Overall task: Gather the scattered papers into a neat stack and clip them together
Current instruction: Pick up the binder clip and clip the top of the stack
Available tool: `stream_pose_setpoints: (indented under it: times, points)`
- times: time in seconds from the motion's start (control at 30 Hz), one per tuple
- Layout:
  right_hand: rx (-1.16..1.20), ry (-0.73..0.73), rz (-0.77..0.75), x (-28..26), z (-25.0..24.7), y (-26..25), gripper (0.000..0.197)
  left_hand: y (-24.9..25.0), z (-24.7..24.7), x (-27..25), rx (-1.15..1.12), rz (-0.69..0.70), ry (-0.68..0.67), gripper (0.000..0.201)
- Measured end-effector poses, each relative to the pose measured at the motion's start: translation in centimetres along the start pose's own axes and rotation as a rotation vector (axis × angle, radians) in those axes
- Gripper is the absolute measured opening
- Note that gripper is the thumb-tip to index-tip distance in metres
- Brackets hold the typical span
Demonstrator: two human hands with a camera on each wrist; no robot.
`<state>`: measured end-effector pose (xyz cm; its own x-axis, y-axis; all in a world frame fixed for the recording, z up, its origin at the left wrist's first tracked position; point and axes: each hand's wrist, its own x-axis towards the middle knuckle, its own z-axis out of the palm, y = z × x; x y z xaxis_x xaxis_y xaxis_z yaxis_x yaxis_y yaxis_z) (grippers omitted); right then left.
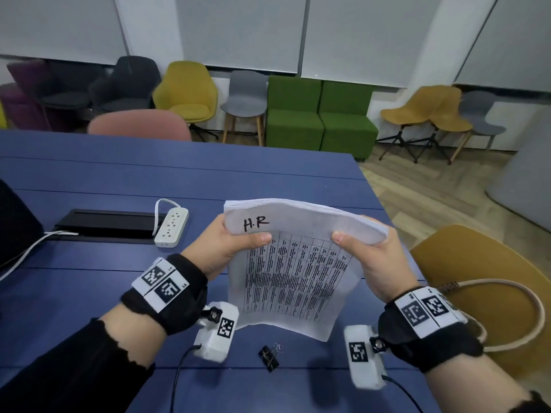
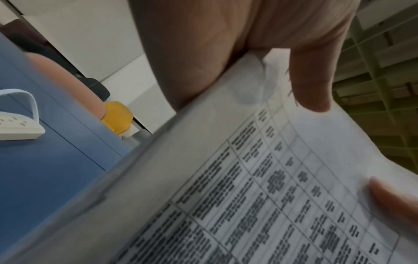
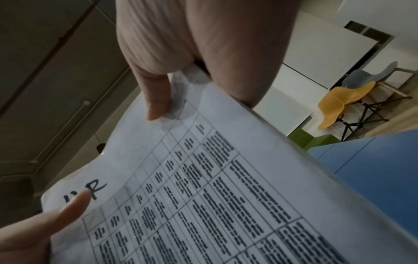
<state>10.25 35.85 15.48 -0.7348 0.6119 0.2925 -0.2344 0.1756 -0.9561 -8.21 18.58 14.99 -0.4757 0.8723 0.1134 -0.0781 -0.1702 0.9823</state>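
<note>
Paper stack (image 1: 293, 272) — held upright above the table's (image 1: 89, 180) near edge, left hand (image 1: 229, 248) and right hand (image 1: 369, 260) pinching its top corners. Binder clip (image 1: 269, 356) — on table directly below, slightly nearer right hand.

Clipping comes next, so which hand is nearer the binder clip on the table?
Neither clearly. The left hand and right hand both grip the paper stack's top corners, above the binder clip, which lies between the wrists.
</note>
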Motion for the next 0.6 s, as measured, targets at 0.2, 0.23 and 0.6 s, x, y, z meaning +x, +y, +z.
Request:
stream_pose_setpoints:
  times: [0.2,0.23,0.6]
  points:
    - [0.016,0.0,0.043,0.1,0.1,-0.1,0.016,-0.1,0.3,0.0,0.088,0.025,0.064,0.021]
    - [0.009,-0.002,0.044,0.1,0.0,-0.2,0.017,-0.1,0.3,0.0,0.12,0.033,0.077,0.017]
    - [-0.137,0.002,-0.018,0.6,0.9,-0.8,0.021,3.6,0.4,0.0,0.354,0.185,0.143,0.018]
